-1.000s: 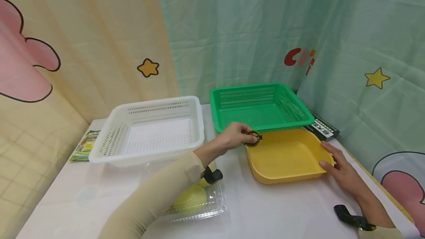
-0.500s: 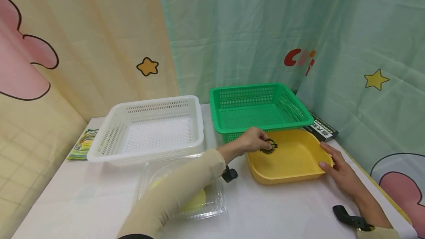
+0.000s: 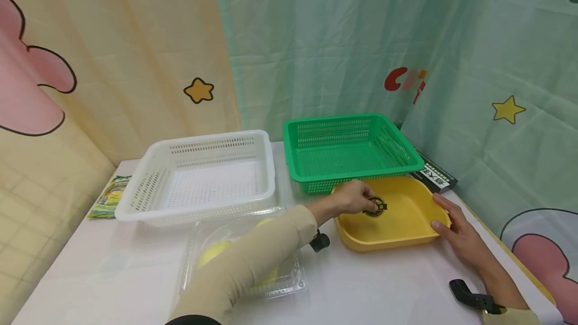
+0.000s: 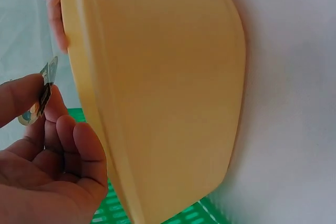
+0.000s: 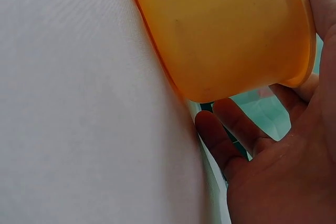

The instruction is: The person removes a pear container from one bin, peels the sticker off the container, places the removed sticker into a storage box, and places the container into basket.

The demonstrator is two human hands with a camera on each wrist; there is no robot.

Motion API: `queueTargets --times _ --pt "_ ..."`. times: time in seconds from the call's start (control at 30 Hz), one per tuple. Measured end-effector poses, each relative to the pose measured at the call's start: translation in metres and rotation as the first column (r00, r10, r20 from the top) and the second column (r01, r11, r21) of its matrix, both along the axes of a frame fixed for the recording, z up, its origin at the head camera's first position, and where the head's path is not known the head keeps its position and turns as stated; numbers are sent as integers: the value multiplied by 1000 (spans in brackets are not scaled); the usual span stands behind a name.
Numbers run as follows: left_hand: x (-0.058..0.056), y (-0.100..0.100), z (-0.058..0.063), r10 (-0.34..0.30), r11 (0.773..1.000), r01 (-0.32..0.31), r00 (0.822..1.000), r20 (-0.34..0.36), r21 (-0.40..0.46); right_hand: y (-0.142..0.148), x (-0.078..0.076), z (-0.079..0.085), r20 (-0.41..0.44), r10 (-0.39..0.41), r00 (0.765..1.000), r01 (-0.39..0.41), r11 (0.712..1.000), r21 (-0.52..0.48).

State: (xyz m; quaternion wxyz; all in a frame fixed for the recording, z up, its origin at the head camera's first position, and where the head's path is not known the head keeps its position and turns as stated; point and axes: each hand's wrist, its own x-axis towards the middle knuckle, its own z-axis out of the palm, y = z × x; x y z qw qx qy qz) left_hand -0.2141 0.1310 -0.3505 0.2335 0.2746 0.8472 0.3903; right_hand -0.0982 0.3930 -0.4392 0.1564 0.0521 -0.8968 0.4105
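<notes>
My left hand (image 3: 348,198) is over the near left part of a yellow plastic tub (image 3: 397,224). It pinches a thin round sticker-like label (image 3: 376,206), dark with pale print. In the left wrist view the label (image 4: 46,90) appears edge-on between thumb and fingertips, clear at its border, apart from the tub wall (image 4: 163,87). At the tub's right side my right hand (image 3: 460,229) grips the rim, thumb inside the near edge. In the right wrist view that hand (image 5: 283,161) has its lower fingers near the tub's outer wall (image 5: 226,40).
A green basket (image 3: 352,149) stands behind the tub, a white basket (image 3: 217,179) to its left. Under the left forearm lies a clear plastic clamshell (image 3: 289,287) with yellow contents. A black box (image 3: 435,174) is back right, a printed packet (image 3: 110,197) far left.
My left hand has moved right and slightly nearer with the label, from the tub's far left corner to above its inside. The right hand keeps its hold on the rim.
</notes>
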Motion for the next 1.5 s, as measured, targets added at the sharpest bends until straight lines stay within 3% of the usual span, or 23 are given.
queueTargets --times 0.37,0.73,1.33,1.5 --pt "-4 -1 -12 -10 999 9 1000 -27 -43 -10 -6 -1 -16 9 1000 -9 1000 24" --pt "0 1 -13 -15 994 12 999 -31 -108 -19 -6 -4 -17 36 999 -35 999 18" --pt "-3 3 -17 -96 975 78 992 -79 -209 -17 -3 -5 -51 64 997 -66 998 -20" --pt "-3 4 -16 -110 959 70 985 -134 -275 -16 -2 -5 -52 64 997 -65 998 -26"
